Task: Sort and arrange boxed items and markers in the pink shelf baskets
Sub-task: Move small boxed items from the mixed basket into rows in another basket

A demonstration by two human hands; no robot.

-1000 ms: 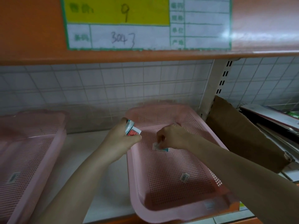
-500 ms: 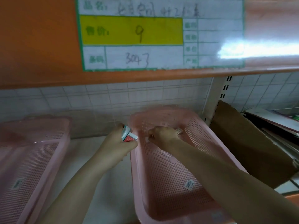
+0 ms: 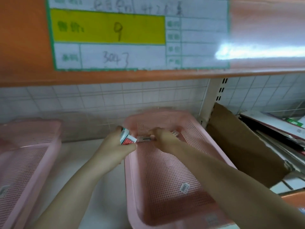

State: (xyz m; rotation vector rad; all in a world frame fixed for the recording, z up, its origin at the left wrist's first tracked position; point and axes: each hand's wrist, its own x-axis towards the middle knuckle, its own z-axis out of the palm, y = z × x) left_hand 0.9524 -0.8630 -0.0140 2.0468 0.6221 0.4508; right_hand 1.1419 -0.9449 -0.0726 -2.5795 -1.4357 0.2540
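Boxed items come first: our left hand [image 3: 115, 147] grips a small white and red box [image 3: 127, 138] at the left rim of the middle pink basket [image 3: 165, 177], as it did half a second ago, only a little further back along the rim now. Our right hand [image 3: 162, 139] has gone deeper too; a second ago it was near the middle of the basket floor on a small pale box, and now it sits at the far end, fingers pinching a small grey-white box [image 3: 144, 139] low at the basket floor, just beside the box in our left hand. Behind the right hand a scrap of another small item [image 3: 174, 133] shows; we cannot tell what it is. Inside this basket we see otherwise only a barcode sticker [image 3: 184, 187] on the mesh floor near the front. A second pink basket [image 3: 24, 162] stands to the left on the same white shelf [image 3: 79, 162], apart from the first, with a barcode sticker at its near left edge and blurred contents we cannot make out. To the right, past the upright, leans a brown cardboard sheet [image 3: 244, 146]. Overhead, the price label [image 3: 137, 33] fills more of our view than before.
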